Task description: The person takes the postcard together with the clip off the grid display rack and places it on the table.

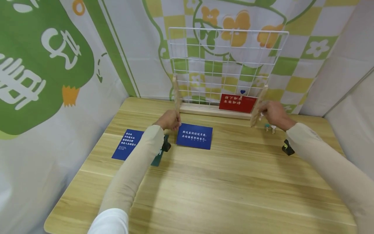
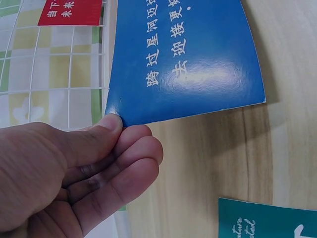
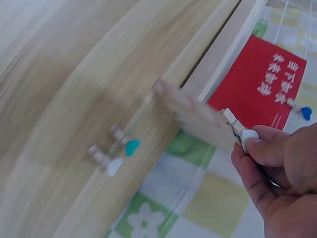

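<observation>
holding the blue card [image 1: 194, 136] by a single corner is the main hazard at this point. the left grip [image 1: 170, 120] is drawn to a thumb-and-finger pinch on the far-left corner; no other hand supports the card, so it may swing, slip or crease there. the card is tilted over the bench [image 1: 222, 195], in front of the wire rack [image 1: 228, 30]; whether any edge touches the bench cannot be told. the right grip [image 1: 274, 113] is closed to a narrow pinch on the white-heart end of a clothespin [image 3: 235, 126], just beside the right wooden upright [image 1: 259, 105]. with so small a hold, the clothespin could twist or drop, likely cause: a knock against the upright, which stands between the right grip and the wire mesh. the red card [image 1: 245, 106] rests against the lower right mesh with one blue-heart pin [image 1: 243, 92] at its upper edge; a bump to the rack could shift it. two loose pins, teal-heart [image 3: 126, 141] and white-heart [image 3: 106, 161], lie on the bench near the right wrist and could be swept aside. at left, a second blue card [image 1: 122, 146] and a green card [image 1: 157, 159] lie partly under the line of the left sleeve [image 1: 128, 175]; a lowered forearm could drag them.
</observation>
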